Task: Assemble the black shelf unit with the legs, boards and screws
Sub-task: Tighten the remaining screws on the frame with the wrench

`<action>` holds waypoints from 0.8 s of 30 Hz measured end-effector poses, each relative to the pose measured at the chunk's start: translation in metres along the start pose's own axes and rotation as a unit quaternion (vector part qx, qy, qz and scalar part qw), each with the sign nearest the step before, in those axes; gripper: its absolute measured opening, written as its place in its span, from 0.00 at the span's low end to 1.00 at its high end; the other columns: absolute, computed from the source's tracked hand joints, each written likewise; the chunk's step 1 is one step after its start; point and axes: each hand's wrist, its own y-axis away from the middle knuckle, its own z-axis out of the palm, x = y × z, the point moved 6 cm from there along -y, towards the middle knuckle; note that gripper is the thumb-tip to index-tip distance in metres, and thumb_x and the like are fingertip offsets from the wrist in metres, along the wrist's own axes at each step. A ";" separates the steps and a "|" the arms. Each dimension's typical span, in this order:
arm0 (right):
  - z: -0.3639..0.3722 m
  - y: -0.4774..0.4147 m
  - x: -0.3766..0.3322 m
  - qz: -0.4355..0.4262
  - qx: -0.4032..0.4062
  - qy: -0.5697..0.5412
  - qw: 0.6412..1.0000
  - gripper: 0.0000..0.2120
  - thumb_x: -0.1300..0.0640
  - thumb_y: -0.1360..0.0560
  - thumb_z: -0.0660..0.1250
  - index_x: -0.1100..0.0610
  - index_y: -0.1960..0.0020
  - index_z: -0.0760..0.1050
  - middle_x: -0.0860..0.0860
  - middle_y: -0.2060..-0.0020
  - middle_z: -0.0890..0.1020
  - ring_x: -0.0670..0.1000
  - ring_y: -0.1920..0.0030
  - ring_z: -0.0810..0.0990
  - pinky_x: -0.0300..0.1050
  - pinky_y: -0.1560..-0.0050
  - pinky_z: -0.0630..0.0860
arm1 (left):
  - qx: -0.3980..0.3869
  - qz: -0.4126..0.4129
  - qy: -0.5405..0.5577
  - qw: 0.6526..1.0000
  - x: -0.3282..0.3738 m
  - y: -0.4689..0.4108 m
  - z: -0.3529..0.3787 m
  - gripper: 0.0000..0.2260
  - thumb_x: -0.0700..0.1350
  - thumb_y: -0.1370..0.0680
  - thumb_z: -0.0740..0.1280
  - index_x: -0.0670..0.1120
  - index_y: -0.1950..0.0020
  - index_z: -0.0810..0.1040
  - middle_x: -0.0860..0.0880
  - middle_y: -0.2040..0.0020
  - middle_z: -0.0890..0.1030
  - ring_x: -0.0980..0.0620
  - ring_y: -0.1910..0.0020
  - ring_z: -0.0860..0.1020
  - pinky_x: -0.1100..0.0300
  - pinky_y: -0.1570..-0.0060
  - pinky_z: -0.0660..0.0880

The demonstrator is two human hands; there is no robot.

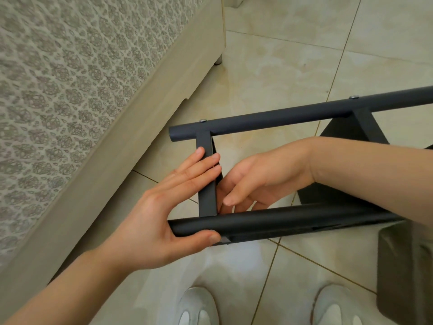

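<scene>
My left hand [159, 219], fingers flat, squares the end board [207, 198] against the near leg [281, 221]. My right hand [257, 179] curls behind; I cannot tell if it holds anything.

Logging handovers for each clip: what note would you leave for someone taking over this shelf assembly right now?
Left hand: fingers flat on the end board, thumb against the near leg, bracing the two together.
Right hand: fingers loosely curled behind that board; whether it holds anything is hidden.
Done: the far leg has one screw at the end board and another screw at the second board.
Left: no screw shows on the near leg; both boards probably need fastening there.
</scene>
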 end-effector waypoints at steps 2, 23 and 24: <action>0.003 0.007 -0.002 -0.004 -0.002 0.008 1.000 0.17 0.58 0.18 0.60 0.65 0.33 0.72 0.60 0.41 0.80 0.54 0.42 0.81 0.49 0.39 0.78 | 0.002 -0.016 0.017 1.000 0.000 0.002 0.000 0.35 0.55 0.27 0.73 0.46 0.23 0.67 0.56 0.20 0.63 0.53 0.19 0.54 0.61 0.23 0.54; 0.047 0.123 0.013 0.079 0.423 0.481 0.763 0.13 0.55 0.19 0.63 0.49 0.36 0.76 0.46 0.44 0.80 0.47 0.45 0.79 0.44 0.40 0.76 | 0.211 -0.336 0.451 0.799 0.007 0.052 0.044 0.51 0.58 0.41 0.79 0.58 0.21 0.60 0.60 0.38 0.77 0.53 0.35 0.75 0.49 0.26 0.66; 0.049 0.125 0.015 0.075 0.431 0.487 0.756 0.13 0.55 0.20 0.63 0.48 0.36 0.76 0.46 0.44 0.80 0.47 0.45 0.78 0.44 0.41 0.76 | 0.215 -0.342 0.492 0.772 0.008 0.053 0.052 0.51 0.58 0.41 0.79 0.54 0.22 0.61 0.58 0.36 0.76 0.53 0.34 0.73 0.48 0.25 0.64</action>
